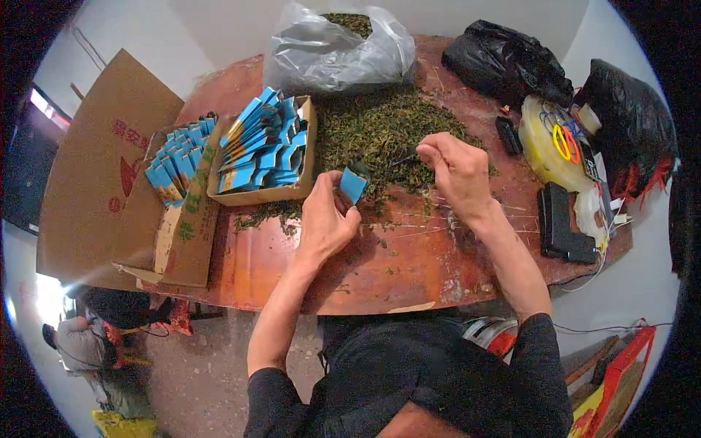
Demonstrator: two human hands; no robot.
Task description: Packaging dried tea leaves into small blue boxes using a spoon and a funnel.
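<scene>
My left hand holds a small blue packet upright, with dark leafy matter showing at its top. Over the pile of dried green leaves, my right hand pinches a thin dark object, perhaps a utensil handle or a stem; its far part is unclear. Left of my left hand, a small cardboard box is packed with blue-and-gold packets. More such packets stand in a larger open carton beside it.
A clear plastic bag of leaves stands at the back. Black plastic bags, a yellowish round container with rubber bands, and a black device with cables line the right side. Another person is at the lower left, beyond the table.
</scene>
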